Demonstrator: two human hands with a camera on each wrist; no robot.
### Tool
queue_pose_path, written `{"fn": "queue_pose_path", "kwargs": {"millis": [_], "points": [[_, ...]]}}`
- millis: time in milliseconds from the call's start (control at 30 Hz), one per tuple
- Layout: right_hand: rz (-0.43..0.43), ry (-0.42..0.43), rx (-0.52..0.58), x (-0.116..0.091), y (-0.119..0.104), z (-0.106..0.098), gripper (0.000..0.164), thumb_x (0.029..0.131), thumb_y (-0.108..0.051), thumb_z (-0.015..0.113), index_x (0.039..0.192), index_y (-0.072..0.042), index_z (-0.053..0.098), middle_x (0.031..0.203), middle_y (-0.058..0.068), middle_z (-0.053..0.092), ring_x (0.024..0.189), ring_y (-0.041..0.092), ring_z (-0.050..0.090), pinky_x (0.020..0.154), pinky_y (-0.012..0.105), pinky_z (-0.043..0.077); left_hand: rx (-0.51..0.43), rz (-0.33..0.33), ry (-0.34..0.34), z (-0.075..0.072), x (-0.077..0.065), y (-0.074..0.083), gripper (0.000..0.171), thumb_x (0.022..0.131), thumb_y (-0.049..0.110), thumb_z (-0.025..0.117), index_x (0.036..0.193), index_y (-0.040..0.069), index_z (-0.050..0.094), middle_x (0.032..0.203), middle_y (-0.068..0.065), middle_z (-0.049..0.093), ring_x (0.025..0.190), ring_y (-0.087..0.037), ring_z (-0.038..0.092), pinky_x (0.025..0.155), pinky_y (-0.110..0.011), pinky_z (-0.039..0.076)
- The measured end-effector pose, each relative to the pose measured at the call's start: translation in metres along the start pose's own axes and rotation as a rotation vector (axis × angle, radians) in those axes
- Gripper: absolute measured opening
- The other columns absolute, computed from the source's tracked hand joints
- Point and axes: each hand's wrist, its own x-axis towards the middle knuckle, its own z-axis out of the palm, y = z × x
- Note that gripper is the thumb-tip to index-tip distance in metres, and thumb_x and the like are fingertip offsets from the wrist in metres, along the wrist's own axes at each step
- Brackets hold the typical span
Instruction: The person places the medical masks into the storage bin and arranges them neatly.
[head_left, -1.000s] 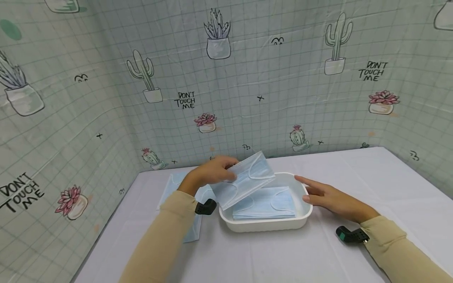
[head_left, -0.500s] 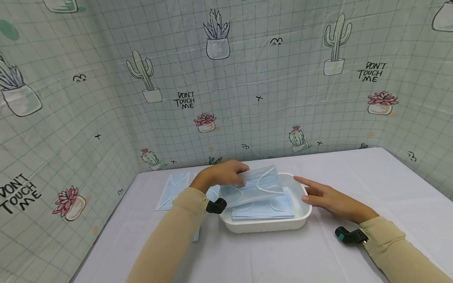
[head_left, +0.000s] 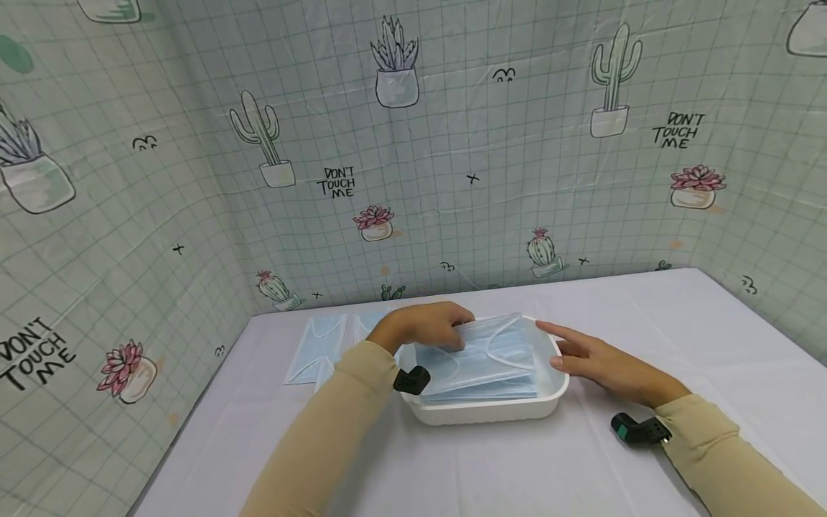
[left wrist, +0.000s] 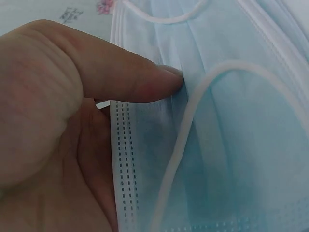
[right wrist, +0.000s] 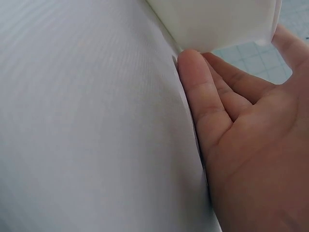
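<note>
Thumb and fingers of my left hand [head_left: 431, 324] pinch the left edge of a light-blue disposable face mask [head_left: 500, 348]. It lies tilted just over a stack of face masks [head_left: 481, 394] inside a white plastic tray [head_left: 491, 414]. The left wrist view shows the thumb on top of the pleated mask [left wrist: 203, 159], the other fingers hidden under it. At the tray's right end, my right hand [head_left: 604, 366] touches the outer wall with fingers extended. In the right wrist view, the fingertips of this hand [right wrist: 251, 140] meet the tray's wall [right wrist: 222, 24] near the tablecloth.
More light-blue masks [head_left: 318, 345] lie on the table left of the tray, partly covered by the left arm. A white cloth [head_left: 504, 474] covers the table. Behind it hangs a grid-patterned backdrop [head_left: 426, 158] with cactus drawings.
My left hand has moved right and down with the mask, which has come from raised and tilted above the tray's left side to over the stack. The right hand has stayed in place.
</note>
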Motion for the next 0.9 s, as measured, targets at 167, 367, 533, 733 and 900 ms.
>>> {"fn": "queue_pose_path", "kwargs": {"millis": [167,367,533,733,900], "points": [[0.009,-0.006,-0.006,0.0,-0.001,0.001,0.064,0.104,-0.036,0.053,0.16,-0.039,0.02,0.156,0.021,0.034,0.141,0.036,0.037,0.108,0.06,0.03,0.009,-0.034,-0.034,0.006,0.007,0.0,0.015,0.091,0.001,0.062,0.088,0.012,0.053,0.085,0.002,0.048,0.084,-0.013,0.049,0.078,-0.03,0.039],[0.002,-0.011,-0.002,0.0,-0.002,0.0,0.064,0.104,-0.035,0.053,0.16,-0.036,0.021,0.156,0.023,0.033,0.14,0.038,0.037,0.108,0.061,0.031,0.031,-0.055,-0.039,0.01,0.013,-0.001,0.01,0.092,0.003,0.062,0.097,0.011,0.06,0.096,0.001,0.057,0.094,-0.015,0.052,0.087,-0.031,0.041],[0.01,-0.001,-0.002,-0.001,-0.002,0.0,0.064,0.104,-0.036,0.053,0.159,-0.038,0.022,0.155,0.023,0.035,0.14,0.038,0.037,0.108,0.062,0.03,0.067,-0.094,-0.044,0.012,0.017,0.0,0.024,0.092,0.004,0.061,0.114,0.011,0.065,0.112,0.002,0.061,0.104,-0.015,0.052,0.097,-0.033,0.041],[0.035,0.002,0.006,0.0,0.0,0.0,0.063,0.103,-0.039,0.054,0.157,-0.044,0.022,0.158,0.019,0.031,0.143,0.037,0.033,0.11,0.062,0.028,0.097,-0.144,-0.073,0.014,0.019,0.001,0.022,0.092,0.004,0.061,0.111,0.016,0.065,0.108,0.003,0.06,0.104,-0.016,0.052,0.097,-0.035,0.041],[0.034,0.009,-0.006,0.0,0.0,0.0,0.064,0.103,-0.039,0.054,0.158,-0.044,0.021,0.157,0.02,0.032,0.143,0.039,0.033,0.109,0.063,0.029,0.118,-0.17,-0.053,0.014,0.021,0.002,0.04,0.093,0.006,0.061,0.132,0.015,0.062,0.123,0.004,0.059,0.112,-0.015,0.05,0.107,-0.038,0.037]]}}
